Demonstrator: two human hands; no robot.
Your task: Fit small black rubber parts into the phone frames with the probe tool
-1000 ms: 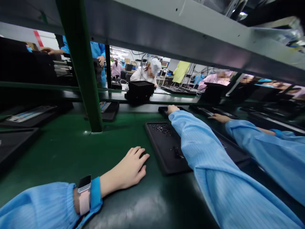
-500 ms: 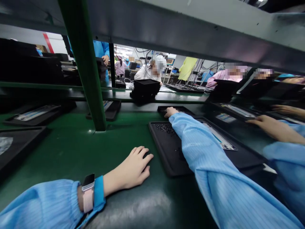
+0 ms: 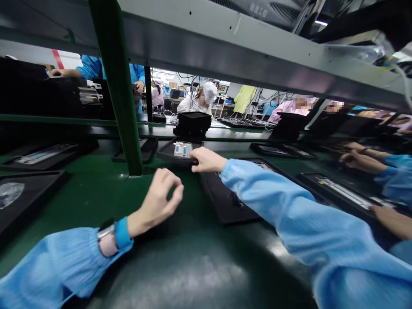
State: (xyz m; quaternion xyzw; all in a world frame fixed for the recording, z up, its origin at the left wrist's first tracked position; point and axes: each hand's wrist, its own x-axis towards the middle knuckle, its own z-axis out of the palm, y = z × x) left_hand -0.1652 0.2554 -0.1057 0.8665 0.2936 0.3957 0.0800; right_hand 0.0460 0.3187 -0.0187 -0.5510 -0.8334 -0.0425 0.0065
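My right hand (image 3: 207,159) reaches forward and grips the near right edge of a small black tray (image 3: 167,151). On that tray lies a pale part with blue strips (image 3: 183,149). My left hand (image 3: 157,195) hovers over the green bench, with fingers loosely curled, a gap inside the thumb and nothing in it. A larger black tray (image 3: 222,208) lies under my right forearm, with small dark pieces (image 3: 236,199) on it; my sleeve covers much of it.
A green post (image 3: 117,98) rises from the bench (image 3: 96,206) ahead of my left hand. More black trays sit at the left (image 3: 35,189) and right (image 3: 337,191). Stacked trays (image 3: 193,123) stand on a back ledge. Co-workers' hands (image 3: 391,219) are at the right.
My right hand has moved left, bringing the small tray toward the middle. My left hand has lifted off the bench and moved left, its fingers curling. The view has shifted slightly.
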